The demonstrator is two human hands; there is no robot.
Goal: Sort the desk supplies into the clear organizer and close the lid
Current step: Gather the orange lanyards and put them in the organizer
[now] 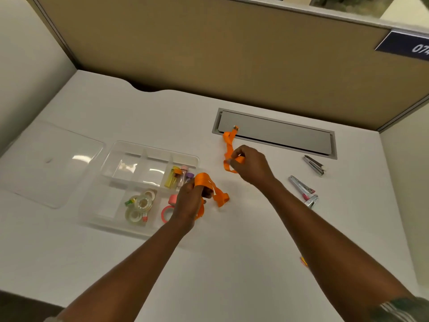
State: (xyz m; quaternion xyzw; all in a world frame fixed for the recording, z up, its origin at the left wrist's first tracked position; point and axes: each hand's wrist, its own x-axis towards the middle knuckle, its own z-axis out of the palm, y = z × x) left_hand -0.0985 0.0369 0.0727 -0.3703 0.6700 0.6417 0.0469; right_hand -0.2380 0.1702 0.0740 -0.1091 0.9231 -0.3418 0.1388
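Although several compartments are already filled, the task is judged to be roughly half complete. On the flat white desk top (232, 263), the clear rectangular plastic lid (51, 163) is laid flat and detached, just beside the left edge of the clear compartmented plastic organizer (153, 148). A grey recessed metal hatch (278, 133) is set into the desk top behind the work area. The orange woven fabric strap (228, 147) is held outside the organizer, to its right. A gathered bundle is gripped by the left hand (189, 203) just over the organizer's right edge, and a second loop is pinched by the right hand (251, 166), with a metal-clipped end trailing onto the hatch. The hands are held apart, each with fingers curled round orange material; whether one strap or two is involved cannot be told. Three silver metal stapler-like tools (314, 165) are lying on the desk top to the right, well apart from the organizer. Inside the organizer, the clear adhesive tape rolls (139, 205) are placed in a front compartment, the pink tape rolls (167, 212) in the front right compartment, and the small coloured bottles (178, 178) in the rear right compartment. The strap and the metal tools are yet to be stowed, and the lid is yet to be fitted.
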